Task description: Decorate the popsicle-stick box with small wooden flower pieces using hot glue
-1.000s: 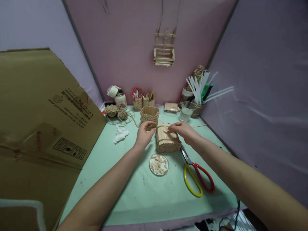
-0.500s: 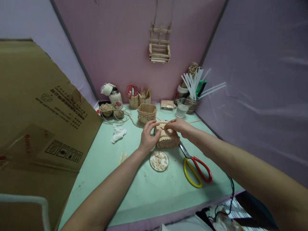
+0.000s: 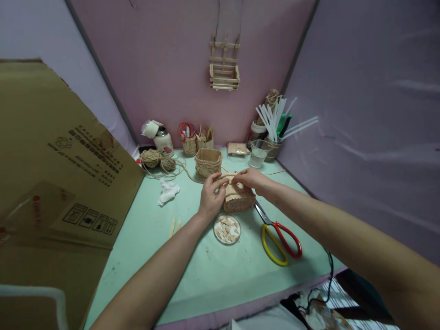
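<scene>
A small pale wooden box (image 3: 239, 201) with scalloped rims lies on its side on the table. My left hand (image 3: 210, 196) grips its left side, fingers stretched over the top and thumb against the near part. My right hand (image 3: 253, 180) is closed in a pinch over the upper face, its fingertips close to the left ones. What the pinch holds is too small to make out. Just in front of the box is a round dish (image 3: 227, 229) of small wood chips. Large scissors (image 3: 274, 229) with one red and one yellow handle lie to the right, blades toward the box.
Behind my hands stands a similar open box (image 3: 208, 162). Twine balls (image 3: 151, 158), a white cloth (image 3: 168, 191) and wood strips (image 3: 172, 227) are on the left. A cup of water (image 3: 258, 154) is at back right. A large carton (image 3: 68, 183) borders the left side.
The fingers of both hands have shifted slightly on the box's upper face, the right fingertips moving closer to the left ones. The whole view has drifted a little; the other things stay put.
</scene>
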The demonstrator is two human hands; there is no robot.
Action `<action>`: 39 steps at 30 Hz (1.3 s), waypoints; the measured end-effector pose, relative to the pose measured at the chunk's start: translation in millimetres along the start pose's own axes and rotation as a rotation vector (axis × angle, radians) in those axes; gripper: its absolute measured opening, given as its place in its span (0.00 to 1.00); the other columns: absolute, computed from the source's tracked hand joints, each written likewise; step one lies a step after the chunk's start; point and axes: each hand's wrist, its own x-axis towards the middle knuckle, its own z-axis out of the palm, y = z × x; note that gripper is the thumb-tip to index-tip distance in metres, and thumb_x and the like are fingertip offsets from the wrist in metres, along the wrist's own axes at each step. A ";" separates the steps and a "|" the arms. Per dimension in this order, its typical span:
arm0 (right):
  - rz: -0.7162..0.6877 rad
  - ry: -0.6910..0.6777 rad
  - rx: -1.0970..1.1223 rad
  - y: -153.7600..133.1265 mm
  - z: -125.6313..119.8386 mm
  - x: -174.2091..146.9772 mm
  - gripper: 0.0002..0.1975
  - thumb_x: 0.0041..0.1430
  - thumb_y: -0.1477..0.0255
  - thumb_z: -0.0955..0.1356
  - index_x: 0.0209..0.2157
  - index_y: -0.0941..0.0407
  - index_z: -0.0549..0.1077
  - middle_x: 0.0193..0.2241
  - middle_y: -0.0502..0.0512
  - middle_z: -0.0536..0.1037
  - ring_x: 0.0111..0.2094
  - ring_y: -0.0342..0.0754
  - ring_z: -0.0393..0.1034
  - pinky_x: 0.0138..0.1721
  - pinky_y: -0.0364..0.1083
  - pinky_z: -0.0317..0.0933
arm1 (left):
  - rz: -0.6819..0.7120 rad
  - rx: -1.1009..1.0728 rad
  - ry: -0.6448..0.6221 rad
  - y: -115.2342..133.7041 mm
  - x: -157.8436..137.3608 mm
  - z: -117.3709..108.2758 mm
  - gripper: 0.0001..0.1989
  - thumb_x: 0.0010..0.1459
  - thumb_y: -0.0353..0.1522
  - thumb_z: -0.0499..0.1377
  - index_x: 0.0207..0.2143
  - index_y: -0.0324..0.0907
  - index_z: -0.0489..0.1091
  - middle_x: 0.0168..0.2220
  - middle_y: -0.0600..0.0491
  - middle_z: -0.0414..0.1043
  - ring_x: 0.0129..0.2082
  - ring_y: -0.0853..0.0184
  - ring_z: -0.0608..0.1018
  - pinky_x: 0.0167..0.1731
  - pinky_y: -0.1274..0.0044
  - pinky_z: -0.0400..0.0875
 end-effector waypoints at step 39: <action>-0.463 0.357 0.093 66.4 -26.2 -24.0 0.09 0.51 0.64 0.66 0.29 0.55 0.72 0.31 0.52 0.74 0.34 0.48 0.63 0.38 0.47 0.56 | 0.076 0.117 -0.099 3.2 4.7 -5.6 0.14 0.60 0.31 0.55 0.48 0.41 0.71 0.53 0.44 0.66 0.55 0.59 0.70 0.56 0.65 0.65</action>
